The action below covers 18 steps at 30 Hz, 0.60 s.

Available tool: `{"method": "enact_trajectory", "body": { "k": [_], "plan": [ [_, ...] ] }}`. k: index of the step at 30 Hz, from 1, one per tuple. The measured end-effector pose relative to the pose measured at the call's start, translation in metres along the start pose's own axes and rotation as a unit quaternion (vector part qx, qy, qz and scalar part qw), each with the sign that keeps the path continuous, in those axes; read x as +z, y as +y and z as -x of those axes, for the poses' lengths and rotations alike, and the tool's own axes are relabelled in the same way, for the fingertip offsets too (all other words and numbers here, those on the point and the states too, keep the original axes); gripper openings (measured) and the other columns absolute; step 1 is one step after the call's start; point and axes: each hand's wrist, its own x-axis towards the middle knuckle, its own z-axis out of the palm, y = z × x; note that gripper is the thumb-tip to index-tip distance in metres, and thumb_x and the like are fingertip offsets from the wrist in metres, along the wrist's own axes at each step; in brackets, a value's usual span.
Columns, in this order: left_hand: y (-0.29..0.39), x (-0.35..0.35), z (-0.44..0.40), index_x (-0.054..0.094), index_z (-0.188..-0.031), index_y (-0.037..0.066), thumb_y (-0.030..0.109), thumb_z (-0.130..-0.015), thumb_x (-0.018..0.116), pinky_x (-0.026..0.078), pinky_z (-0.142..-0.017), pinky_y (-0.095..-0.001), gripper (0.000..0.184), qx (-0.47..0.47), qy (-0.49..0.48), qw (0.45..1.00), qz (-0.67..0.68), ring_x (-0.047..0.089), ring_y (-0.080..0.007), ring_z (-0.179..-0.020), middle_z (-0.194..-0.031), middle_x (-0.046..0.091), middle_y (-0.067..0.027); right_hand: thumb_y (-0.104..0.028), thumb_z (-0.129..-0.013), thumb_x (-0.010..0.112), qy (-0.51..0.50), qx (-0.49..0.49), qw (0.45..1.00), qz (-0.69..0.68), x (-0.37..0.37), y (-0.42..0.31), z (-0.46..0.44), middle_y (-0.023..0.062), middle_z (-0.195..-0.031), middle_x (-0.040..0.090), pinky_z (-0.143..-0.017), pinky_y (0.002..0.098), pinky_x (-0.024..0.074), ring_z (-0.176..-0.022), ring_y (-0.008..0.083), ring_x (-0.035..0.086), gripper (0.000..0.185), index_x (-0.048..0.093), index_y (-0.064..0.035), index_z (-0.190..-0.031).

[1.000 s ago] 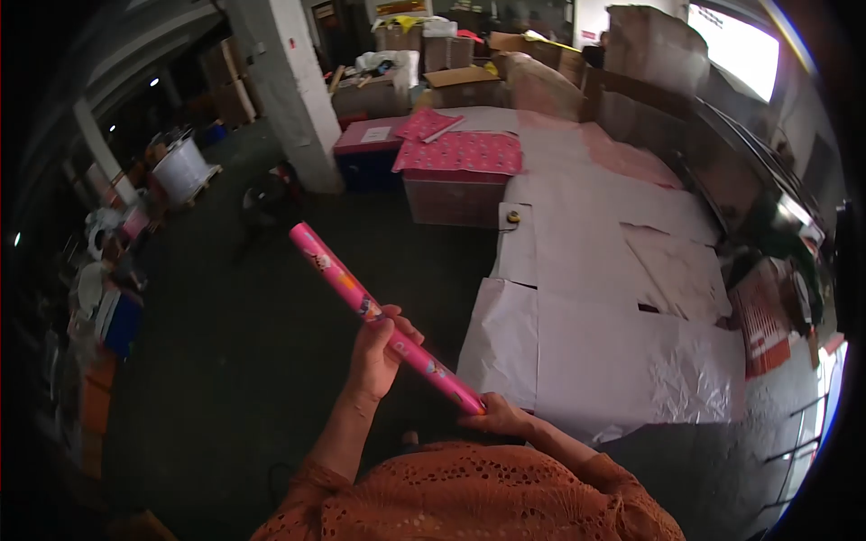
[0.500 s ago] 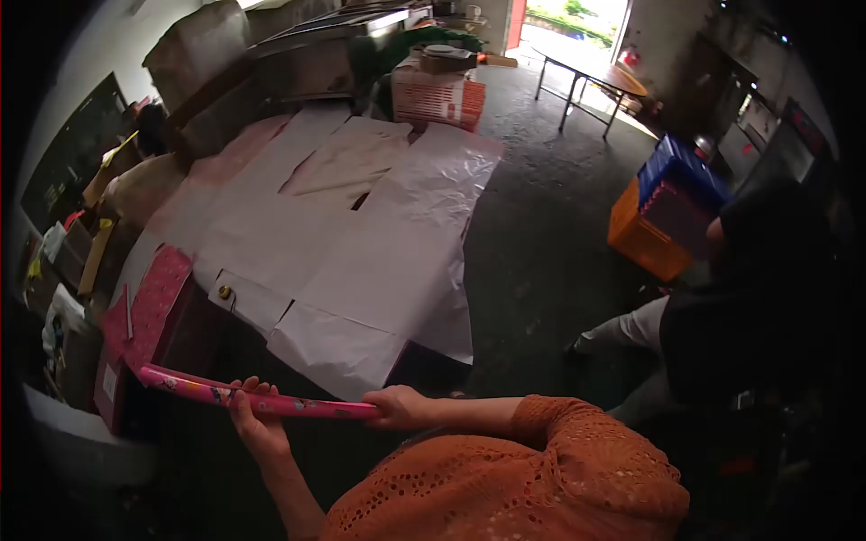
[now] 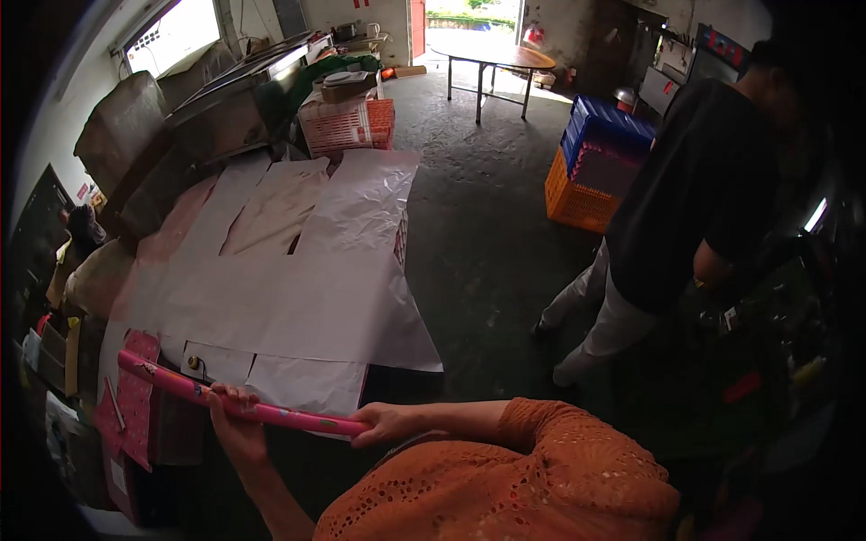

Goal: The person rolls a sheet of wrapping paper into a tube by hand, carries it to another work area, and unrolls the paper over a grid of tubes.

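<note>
A long, thin pink printed roll point(image 3: 293, 417) lies across both of my hands, tilted with its left end higher. My left hand point(image 3: 236, 417) grips it near the middle, fingers wrapped over the top. At the roll's right end, my right hand point(image 3: 379, 423) is closed around it. Beyond the roll's left part is a pink patterned sheet point(image 3: 135, 417) with a thin pale strip point(image 3: 115, 403) on it. White sheets point(image 3: 262, 298) cover the broad surface in front of me, and a small yellow round object point(image 3: 193, 362) sits near their front edge.
To the right a person point(image 3: 695, 189) in a dark top stands turned away. Blue point(image 3: 600, 122) and orange crates point(image 3: 573, 194) are stacked beside them. A red-and-white crate point(image 3: 347, 126) stands behind the sheets, and a table point(image 3: 496, 57) is near the bright doorway. Boxes point(image 3: 68, 356) crowd the left.
My view has tilted up and turned right. The pink roll's left end has risen, and both hands still hold it. The person on the right now shows more fully.
</note>
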Motion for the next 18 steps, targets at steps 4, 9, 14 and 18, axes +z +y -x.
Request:
{"method": "enact_trajectory", "body": {
  "k": [4, 9, 14, 18],
  "plan": [
    [-0.001, 0.021, -0.01, 0.054, -0.112, 0.012, 0.033, -0.103, 0.056, 0.047, -0.084, -0.0316, 0.023, 0.039, -0.008, 0.999, 0.002, 0.053, -0.0123, -0.082, -0.089, 0.054, -0.0011, -0.056, -0.098, 0.055, 0.035, 0.002, 0.978, -0.207, -0.022, 0.025, 0.008, 0.0107, -0.11, 0.066, -0.081, 0.0297, 0.0506, -0.097, 0.0189, 0.064, 0.057, 0.059, -0.0065, -0.126],
    [-0.016, 0.055, -0.022, 0.054, -0.114, 0.012, 0.033, -0.103, 0.057, 0.046, -0.083, -0.0313, 0.025, 0.057, -0.025, 0.997, -0.041, 0.053, -0.0119, -0.081, -0.088, 0.053, -0.0009, -0.071, -0.096, 0.037, 0.073, -0.012, 0.8, -0.595, -0.021, 0.024, 0.012, 0.0158, -0.137, 0.054, -0.096, 0.0418, 0.0522, -0.121, 0.0272, 0.057, 0.081, 0.044, -0.006, -0.143],
    [-0.024, 0.058, -0.038, 0.055, -0.116, 0.012, 0.033, -0.103, 0.057, 0.045, -0.082, -0.0324, 0.025, 0.077, -0.064, 0.995, -0.029, 0.052, -0.0125, -0.081, -0.089, 0.053, -0.0011, -0.07, -0.097, 0.037, 0.1, -0.086, 0.766, -0.629, -0.034, 0.034, 0.021, 0.0169, -0.138, 0.052, -0.103, 0.0455, 0.0481, -0.127, 0.0292, 0.053, 0.081, 0.04, -0.006, -0.146],
    [-0.029, 0.056, -0.054, 0.057, -0.111, 0.009, 0.028, -0.103, 0.056, 0.045, -0.084, -0.0338, 0.021, 0.049, -0.053, 0.997, 0.021, 0.053, -0.0144, -0.083, -0.09, 0.054, -0.0018, -0.067, -0.099, 0.033, 0.095, -0.126, 0.724, -0.671, -0.034, 0.006, 0.028, 0.0218, -0.146, 0.043, -0.107, 0.0489, 0.0441, -0.13, 0.0323, 0.048, 0.079, 0.039, -0.0047, -0.147]
  ]
}}
